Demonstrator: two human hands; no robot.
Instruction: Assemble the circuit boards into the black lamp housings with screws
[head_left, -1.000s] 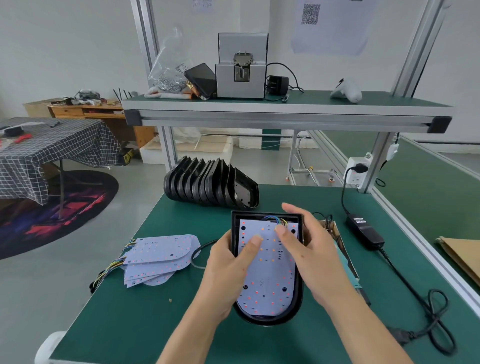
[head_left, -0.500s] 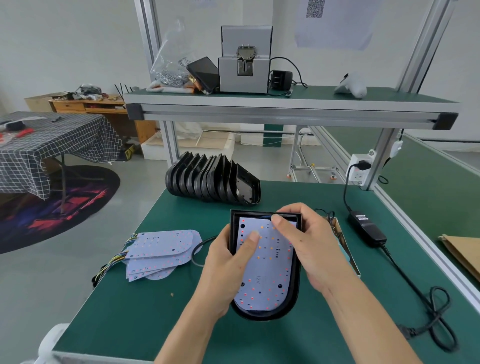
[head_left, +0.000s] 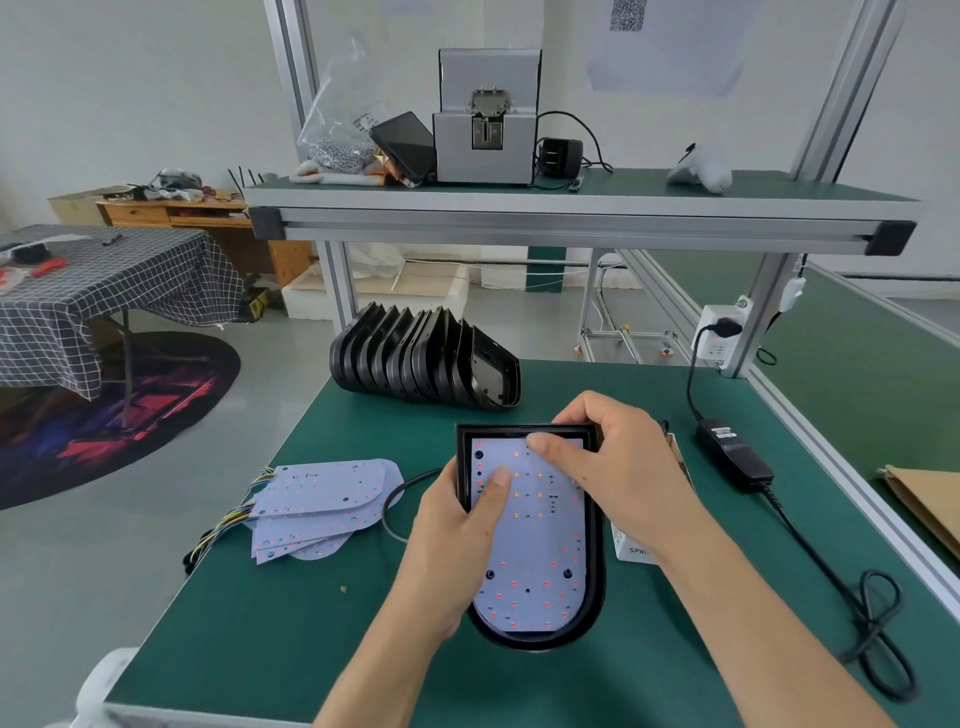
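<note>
Seating a board in the housing

Covering most of the view is the green workbench (head_left: 249, 623), and every place below is told from the black lamp housing (head_left: 597, 571) lying flat on it, near its front edge. Behind the housing, a row of empty lamp housings (head_left: 415, 358) stands on edge, packed close together. To its left lies a fanned pile of spare circuit boards (head_left: 322, 499) with coloured wires trailing off their left ends. To its right a black power adapter (head_left: 732, 457) rests on the mat, its cable running toward the bench's front corner. Inside the housing sits a pale circuit board (head_left: 535, 561) dotted with small red and orange parts.

The left hand (head_left: 457, 545) grips the housing's left wall, fingers curled under it and the thumb pressed down on the board. The right hand (head_left: 618, 467) curls over the housing's far right corner, fingers wrapped behind the rim, thumb flat on the board's top edge.
</note>
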